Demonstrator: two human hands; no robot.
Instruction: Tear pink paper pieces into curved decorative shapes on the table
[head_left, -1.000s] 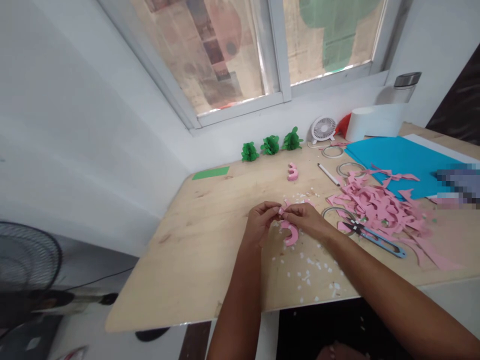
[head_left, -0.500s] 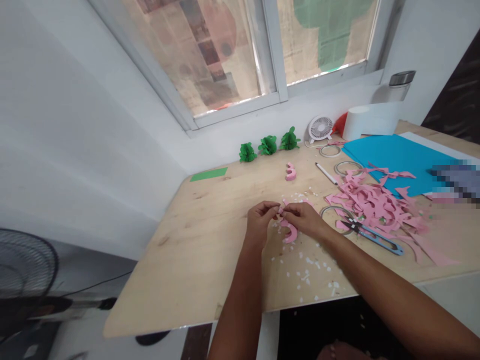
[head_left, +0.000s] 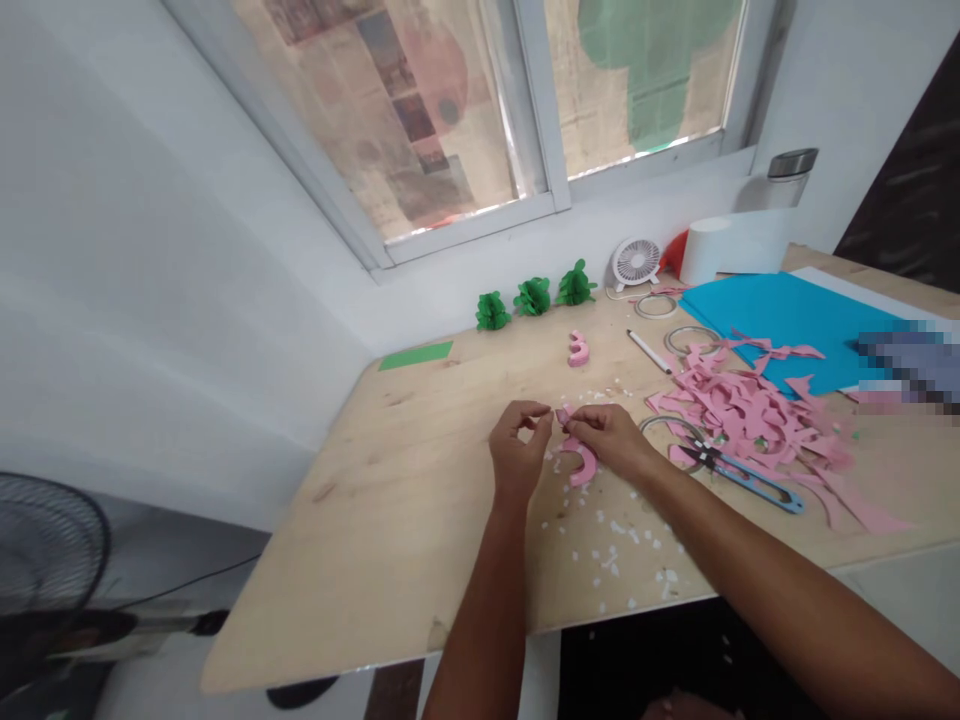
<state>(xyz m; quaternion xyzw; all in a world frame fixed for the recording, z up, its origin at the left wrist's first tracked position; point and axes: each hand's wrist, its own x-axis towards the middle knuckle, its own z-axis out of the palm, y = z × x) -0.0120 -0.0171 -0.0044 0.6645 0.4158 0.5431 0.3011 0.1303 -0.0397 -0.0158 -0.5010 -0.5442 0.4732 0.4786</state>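
My right hand (head_left: 613,435) pinches a small pink paper piece (head_left: 562,417) between thumb and fingers, just above the tabletop. Close on its left, my left hand (head_left: 517,442) is closed in a pinch, thumb and forefinger tips nearly meeting the pink piece. Anything between those left fingertips is too small to make out. Under and in front of my right fingers lies a curved pink paper cutout (head_left: 583,466), partly hidden by the hand. Farther back rests a pink stack shaped like a 3 (head_left: 578,349). Tiny white paper bits (head_left: 613,528) are scattered around and nearer the table edge.
Blue thread snips (head_left: 757,483) lie beside a heap of pink paper scraps (head_left: 742,400) on the right. A white pen (head_left: 649,352), tape rings, blue sheets (head_left: 795,315) and a small white fan (head_left: 636,263) are behind. Three green paper shapes (head_left: 532,297) line the wall.
My left fingertips have moved slightly left, away from the pink piece, which stays in my right hand. The camera view has shifted a little.
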